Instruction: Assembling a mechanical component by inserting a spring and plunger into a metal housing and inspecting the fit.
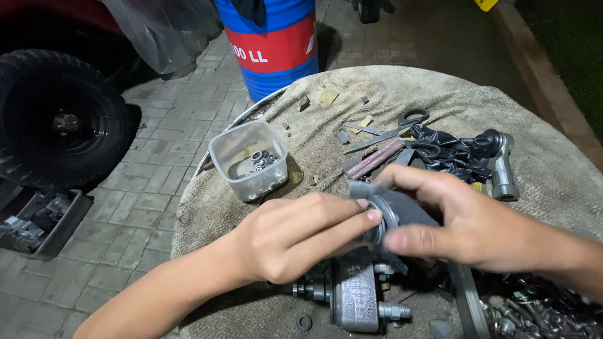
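Observation:
My left hand (pixel 295 235) and my right hand (pixel 461 223) meet over a grey metal cylinder part (pixel 392 210) at the middle of a cloth-covered round table (pixel 440 94). The right hand wraps the part from the right, thumb beneath and fingers over it. Fingertips of the left hand press on the part's round metal ring face (pixel 379 221). Just below the hands lies a grey cast metal block (pixel 355 295) with threaded fittings sticking out of its sides.
A clear plastic tub (pixel 248 160) with small metal pieces stands at the table's left. Scissors (pixel 392 129), a black plastic bag (pixel 452 154) and a metal rod-end joint (pixel 502 169) lie behind. Loose hardware (pixel 540 311) sits bottom right. A blue and red drum (pixel 273 44) and a tyre (pixel 59 119) stand on paving.

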